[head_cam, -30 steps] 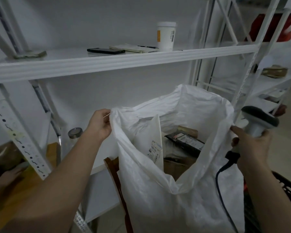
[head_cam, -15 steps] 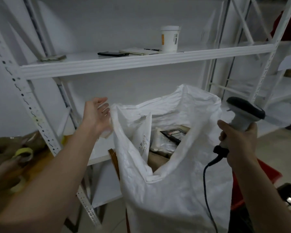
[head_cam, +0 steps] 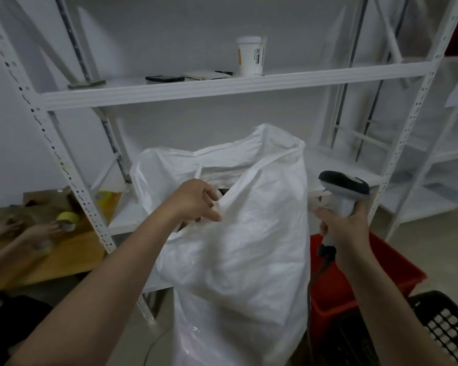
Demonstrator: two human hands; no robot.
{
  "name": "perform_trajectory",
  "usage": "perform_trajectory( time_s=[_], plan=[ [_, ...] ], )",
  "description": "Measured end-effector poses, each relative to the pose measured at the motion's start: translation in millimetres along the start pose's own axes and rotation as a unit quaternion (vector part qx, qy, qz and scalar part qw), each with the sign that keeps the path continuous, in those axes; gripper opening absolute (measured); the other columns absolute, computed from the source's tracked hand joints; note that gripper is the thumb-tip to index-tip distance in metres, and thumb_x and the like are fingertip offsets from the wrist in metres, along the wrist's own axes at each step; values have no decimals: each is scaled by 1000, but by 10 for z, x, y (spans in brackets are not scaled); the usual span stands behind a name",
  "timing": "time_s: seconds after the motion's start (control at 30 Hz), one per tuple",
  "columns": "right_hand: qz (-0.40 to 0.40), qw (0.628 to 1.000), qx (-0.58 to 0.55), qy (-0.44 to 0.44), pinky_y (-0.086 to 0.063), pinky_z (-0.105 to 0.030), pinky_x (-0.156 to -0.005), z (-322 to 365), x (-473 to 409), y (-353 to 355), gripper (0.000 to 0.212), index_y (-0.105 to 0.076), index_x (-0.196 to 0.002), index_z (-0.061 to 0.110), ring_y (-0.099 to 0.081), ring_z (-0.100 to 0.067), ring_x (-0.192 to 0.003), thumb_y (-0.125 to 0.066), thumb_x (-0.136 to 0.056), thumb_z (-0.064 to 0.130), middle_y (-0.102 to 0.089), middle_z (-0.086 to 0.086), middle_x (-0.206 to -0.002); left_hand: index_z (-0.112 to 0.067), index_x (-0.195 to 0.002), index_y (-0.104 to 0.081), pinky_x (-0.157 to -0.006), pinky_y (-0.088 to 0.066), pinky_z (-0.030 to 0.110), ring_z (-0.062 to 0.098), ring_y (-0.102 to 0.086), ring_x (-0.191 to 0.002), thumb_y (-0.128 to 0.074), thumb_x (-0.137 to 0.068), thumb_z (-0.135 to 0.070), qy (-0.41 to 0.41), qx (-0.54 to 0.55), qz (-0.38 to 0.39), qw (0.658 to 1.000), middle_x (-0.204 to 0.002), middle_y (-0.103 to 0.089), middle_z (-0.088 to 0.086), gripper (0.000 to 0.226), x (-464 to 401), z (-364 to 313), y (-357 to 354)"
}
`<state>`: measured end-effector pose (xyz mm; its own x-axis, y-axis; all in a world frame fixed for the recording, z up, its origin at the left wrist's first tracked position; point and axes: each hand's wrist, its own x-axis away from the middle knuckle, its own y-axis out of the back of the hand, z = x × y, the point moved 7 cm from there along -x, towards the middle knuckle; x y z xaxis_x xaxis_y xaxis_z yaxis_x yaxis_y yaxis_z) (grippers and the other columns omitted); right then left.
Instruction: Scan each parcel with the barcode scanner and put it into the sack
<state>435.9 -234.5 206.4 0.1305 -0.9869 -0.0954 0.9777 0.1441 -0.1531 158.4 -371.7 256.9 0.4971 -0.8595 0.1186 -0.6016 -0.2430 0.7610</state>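
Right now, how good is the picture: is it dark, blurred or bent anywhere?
Head view: dim, flat light with soft shadows on the wall; the shelf posts bow from the wide lens; the sack looks washed out, its weave lost; the tape roll at the left edge is smeared; the scanner is fairly sharp.

White metal shelving (head_cam: pixel 222 87), white wall (head_cam: pixel 169 27), dim light

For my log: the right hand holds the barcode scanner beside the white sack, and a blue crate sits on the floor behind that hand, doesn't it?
Not quite: the crate behind the right hand is red, not blue, as the head view shows. The rest stands: that hand holds the barcode scanner beside the white sack.
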Motion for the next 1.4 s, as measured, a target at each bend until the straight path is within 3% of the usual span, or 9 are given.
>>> perform_trajectory(
  time_s=[0.07, 0.2, 0.27, 0.37, 0.4, 0.57, 0.77, 1.1, 1.4],
  plan=[
    [7, 1000, -4, -14, -49, -36, -62, -58, -20, 84, 57, -45, -131, 18, -56, -19, -67, -73, -84, 4, -60, -13, -95, -8, -85, -67, -64, -57, 36, 18, -68, -57, -74, -81, -2, -7, -53, -53, 997, -87, -71, 16, 10, 15, -123, 32],
    [12, 999, -4, -36, -47, -34, -56, -154, -57, 227, 54, -45, -128, 15, -54, -18, -62, -74, -84, 4, -59, -16, -93, -1, -71, -65, -71, -55, 46, 30, -66, -72, -45, -77, 9, -104, -42, -338, 935, -75, -68, 14, 24, 78, -457, 373],
    [11, 999, 8, -36, -47, -32, -54, -160, -115, 289, 52, -47, -127, 14, -54, -18, -59, -74, -84, 4, -59, -14, -87, -3, -79, -64, -74, -52, 42, 29, -63, -80, -40, -80, 10, -136, -24, -388, 911, -84, -67, 11, 27, 67, -590, 356],
    [6, 999, 21, -31, -48, -30, -51, -144, -250, 384, 49, -49, -124, 17, -54, -15, -55, -74, -84, 5, -59, -11, -81, -11, -129, -51, -76, -46, 34, 27, -60, -89, -48, -92, 3, -114, -16, -370, 922, -136, -43, 12, 39, -134, -633, 176],
    [4, 999, 20, -31, -48, -30, -52, -140, -304, 414, 49, -50, -123, 19, -54, -14, -54, -74, -84, 5, -60, -10, -81, -11, -134, -46, -74, -46, 33, 26, -59, -87, -52, -92, 1, -130, -26, -362, 922, -143, -34, 11, 45, -195, -699, 116],
    [-22, 999, 4, -30, -49, -31, -53, -79, -617, 473, 44, -51, -118, 23, -55, -11, -53, -72, -84, 5, -64, -10, -85, -3, -117, -61, -82, -51, 39, 30, -55, -108, -60, -85, -1, -337, -100, -350, 869, -129, -48, 18, 32, -370, -1486, -111],
    [-68, 998, -2, -10, -46, -35, -57, 167, -1080, 571, 36, -46, -104, 28, -53, -17, -62, -69, -88, 5, -57, -9, -84, -3, -119, -62, -88, -49, 39, 31, -55, -112, -56, -88, -2, -433, -130, -260, 853, -131, -52, 16, 31, -668, -2226, -656],
    [-184, 983, 19, -8, -43, -35, -56, 259, -1666, 1358, 39, -43, -120, 20, -51, -20, -64, -63, -91, 4, -54, -12, -86, -6, -121, -60, -89, -51, 38, 27, -55, -106, -52, -93, -13, -420, -90, -144, 892, -133, -47, 11, 29, -1426, -2760, -1761],
    [-153, 987, -18, -34, -45, -35, -59, -3, -2561, 1683, 41, -45, -130, 17, -54, -20, -71, -59, -93, 6, -55, -12, -94, -10, -120, -57, -86, -49, 33, 22, -53, -104, -52, -94, -17, -336, -113, -94, 930, -129, -46, 8, 27, -2314, -2966, -2416]
  ],
)
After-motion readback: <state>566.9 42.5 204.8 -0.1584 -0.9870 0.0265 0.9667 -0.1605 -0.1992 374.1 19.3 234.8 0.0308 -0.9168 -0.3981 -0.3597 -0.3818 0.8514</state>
